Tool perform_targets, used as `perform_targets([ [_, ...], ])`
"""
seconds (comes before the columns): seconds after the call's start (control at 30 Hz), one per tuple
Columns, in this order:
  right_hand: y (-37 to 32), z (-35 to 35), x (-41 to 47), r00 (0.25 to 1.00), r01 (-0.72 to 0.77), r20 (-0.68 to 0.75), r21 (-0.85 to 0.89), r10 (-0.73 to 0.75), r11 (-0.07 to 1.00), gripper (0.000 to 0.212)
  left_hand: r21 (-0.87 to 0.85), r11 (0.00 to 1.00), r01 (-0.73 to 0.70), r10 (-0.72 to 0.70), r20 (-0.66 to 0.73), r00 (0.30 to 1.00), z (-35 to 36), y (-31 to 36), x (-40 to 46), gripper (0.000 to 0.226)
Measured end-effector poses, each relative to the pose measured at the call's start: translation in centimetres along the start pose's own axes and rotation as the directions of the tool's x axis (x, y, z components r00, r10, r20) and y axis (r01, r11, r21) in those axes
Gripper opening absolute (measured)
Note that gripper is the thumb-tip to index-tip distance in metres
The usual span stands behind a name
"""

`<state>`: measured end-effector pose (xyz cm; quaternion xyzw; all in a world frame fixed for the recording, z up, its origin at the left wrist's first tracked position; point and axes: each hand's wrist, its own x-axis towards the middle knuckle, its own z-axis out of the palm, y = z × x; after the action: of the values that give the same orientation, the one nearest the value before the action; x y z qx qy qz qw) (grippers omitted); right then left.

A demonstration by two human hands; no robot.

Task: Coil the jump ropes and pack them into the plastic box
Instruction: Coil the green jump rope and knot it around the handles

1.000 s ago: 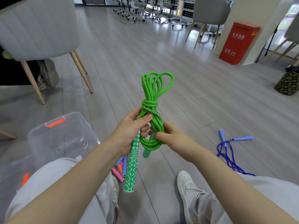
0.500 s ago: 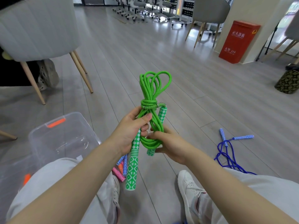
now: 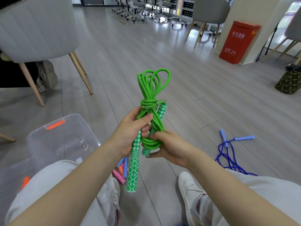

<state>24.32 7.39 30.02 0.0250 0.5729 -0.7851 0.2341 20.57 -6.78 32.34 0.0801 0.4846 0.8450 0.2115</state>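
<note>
The person sits on a grey plank floor point(image 3: 203, 88) in an open room, with a grey chair point(image 3: 37, 26) on wooden legs to the left, another chair and rolling office chairs at the far end, and a patterned basket point(image 3: 288, 82) at the right edge. A red cabinet point(image 3: 237, 42) against a pillar bears white Chinese characters and the number 119.

The left hand point(image 3: 132, 132) grips the coiled green jump rope point(image 3: 151, 98) and one of its patterned handles, thumb pressed over the strands; the right hand point(image 3: 169, 147) pinches the bundle's lower loop and the second handle. The clear plastic box point(image 3: 63, 141) with orange latches stands on the floor at the left, a blue jump rope point(image 3: 228, 152) lies loose at the right, and pink and blue handles point(image 3: 122, 170) show beneath the left wrist.

Compared with half a second earlier, the second green handle sits higher, its top just under the wrap.
</note>
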Motion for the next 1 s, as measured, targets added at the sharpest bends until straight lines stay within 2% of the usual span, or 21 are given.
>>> perform_targets([
  [0.13,0.0,-0.5,0.4,0.995,0.064,-0.067,-0.071,-0.068,0.995,0.046,0.041,0.999,-0.019,0.020,-0.014,1.000,-0.1,0.3,-0.1,0.021],
  [0.23,-0.1,-0.6,0.8,0.990,0.086,-0.111,-0.050,-0.091,0.995,0.055,0.039,0.999,-0.029,0.030,-0.037,0.999,0.0,0.4,-0.1,0.021],
  [0.47,-0.4,-0.7,0.5,0.982,0.092,-0.171,0.042,-0.084,0.995,0.042,0.129,0.988,-0.082,0.087,-0.035,0.996,0.3,0.0,-0.2,0.024],
  [0.73,-0.8,0.1,-0.1,0.972,0.130,-0.207,0.063,-0.114,0.990,0.031,0.089,0.992,-0.086,0.091,-0.058,0.994,0.2,0.4,0.0,0.027],
  [0.9,-1.0,0.2,-0.3,0.961,0.187,-0.216,0.057,-0.171,0.981,0.039,0.105,0.991,-0.089,0.092,-0.024,0.996,-0.1,0.8,0.0,0.027],
  [1.0,-1.3,0.1,-0.4,0.963,0.202,-0.196,0.068,-0.185,0.977,0.043,0.056,0.995,-0.084,0.085,-0.024,0.996,-0.2,1.0,0.0,0.024],
])
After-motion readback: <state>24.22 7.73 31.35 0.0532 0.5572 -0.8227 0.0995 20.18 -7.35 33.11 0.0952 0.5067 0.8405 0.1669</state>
